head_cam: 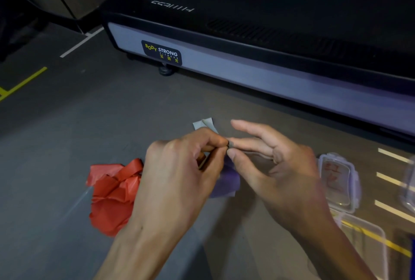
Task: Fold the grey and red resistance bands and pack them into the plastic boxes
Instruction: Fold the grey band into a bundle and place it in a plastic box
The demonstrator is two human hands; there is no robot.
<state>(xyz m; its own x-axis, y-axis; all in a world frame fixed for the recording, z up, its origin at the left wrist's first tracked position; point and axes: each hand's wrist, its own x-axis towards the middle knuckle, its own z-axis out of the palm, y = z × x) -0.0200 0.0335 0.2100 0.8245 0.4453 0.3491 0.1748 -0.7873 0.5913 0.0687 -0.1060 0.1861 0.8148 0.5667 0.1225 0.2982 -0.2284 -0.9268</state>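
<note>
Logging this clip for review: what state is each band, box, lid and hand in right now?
grey band: part folded, held off the floor by both hands
red band: crumpled on floor, unfolded
lid: off, lying flat
plastic box: open, looks empty
left hand: pinches grey band
right hand: pinches grey band

A dark label (161, 52) on the treadmill's grey end panel (247, 70) reads "BODY STRONG FITNESS" above yellow Chinese characters.

Dark grey floor (67, 135), white and yellow painted lines. On it: crumpled red band (112, 196) at left; treadmill (247, 59) base along far side; clear plastic lid (336, 180) at right; open plastic box (368, 241) just nearer; another clear box (409, 185) at right edge.
</note>
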